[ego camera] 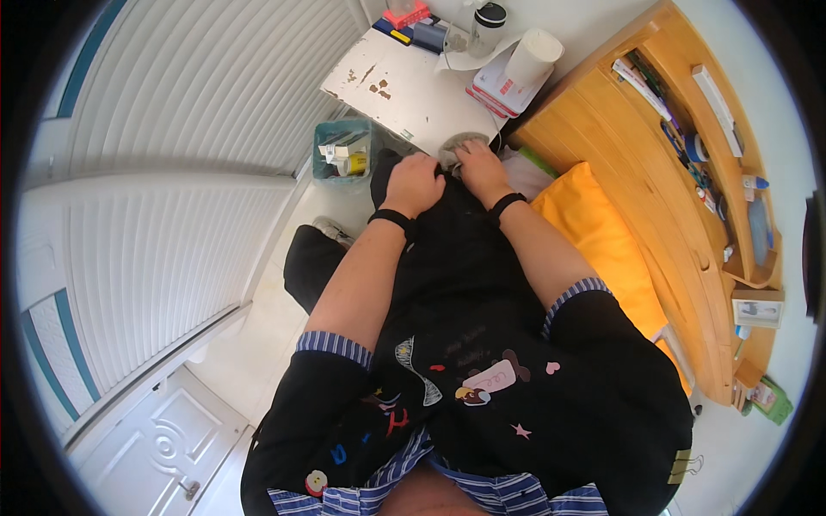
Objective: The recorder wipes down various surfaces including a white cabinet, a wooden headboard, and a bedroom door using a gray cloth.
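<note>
My left hand point(415, 185) rests with curled fingers on black fabric point(452, 226) over my lap, close to the table's front edge; whether it pinches the fabric is not clear. Just to its right, my right hand point(481, 169) has its fingers on a crumpled grey cloth point(450, 155) at the near corner of a white table point(413, 84). The cloth is bunched under and beside the fingers, which partly hide it. Both wrists bear black bands. A thin white cable point(495, 122) runs down past the table's corner near my right hand.
A paper roll point(534, 57) stands on a white and red box point(510, 87), near a clear bottle point(487, 29). A teal waste bin point(342, 151) stands left of the table. At the right are an orange cushion point(600, 238) and a wooden headboard point(619, 148) with shelves; white shutters point(193, 90) stand left.
</note>
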{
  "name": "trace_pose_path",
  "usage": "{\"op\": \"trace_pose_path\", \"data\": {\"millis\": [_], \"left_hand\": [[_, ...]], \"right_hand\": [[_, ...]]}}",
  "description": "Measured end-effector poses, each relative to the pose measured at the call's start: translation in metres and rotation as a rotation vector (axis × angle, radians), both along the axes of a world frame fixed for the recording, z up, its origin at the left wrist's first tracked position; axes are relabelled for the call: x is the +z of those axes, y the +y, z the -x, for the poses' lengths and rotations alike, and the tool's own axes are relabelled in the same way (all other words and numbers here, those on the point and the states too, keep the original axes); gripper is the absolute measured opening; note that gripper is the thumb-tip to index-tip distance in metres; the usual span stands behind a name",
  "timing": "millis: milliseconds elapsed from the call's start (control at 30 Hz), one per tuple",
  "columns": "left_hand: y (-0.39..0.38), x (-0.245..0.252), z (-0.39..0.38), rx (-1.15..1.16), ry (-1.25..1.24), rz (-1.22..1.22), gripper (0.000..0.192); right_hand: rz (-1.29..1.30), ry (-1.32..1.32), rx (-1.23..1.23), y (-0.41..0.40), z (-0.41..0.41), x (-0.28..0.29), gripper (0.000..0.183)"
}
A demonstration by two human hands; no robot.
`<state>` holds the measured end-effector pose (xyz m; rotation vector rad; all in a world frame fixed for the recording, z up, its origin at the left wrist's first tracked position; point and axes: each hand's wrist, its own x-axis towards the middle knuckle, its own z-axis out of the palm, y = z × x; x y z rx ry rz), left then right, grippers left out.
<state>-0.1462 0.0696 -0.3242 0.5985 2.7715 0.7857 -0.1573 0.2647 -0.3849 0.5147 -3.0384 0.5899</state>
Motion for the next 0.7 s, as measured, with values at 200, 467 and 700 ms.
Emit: {"op": "trace_pose_path", "data": {"millis": [200, 467, 700], "left_hand": [[-0.009, -0.036, 0.029, 0.24, 0.194, 0.093, 0.053], [-0.02, -0.038, 0.051, 0.378, 0.085, 0.132, 0.056], [-0.02, -0.018, 0.062, 0.438, 0.046, 0.135, 0.06]], "right_hand": [[-0.052, -0.029, 0.135, -0.013, 0.006, -0.005, 0.062], [-0.035, -0.016, 0.091, -0.08, 0.105, -0.021, 0.064], [-0.153, -0.088, 0.071, -0.127, 0.183, -0.025, 0.065]]}}
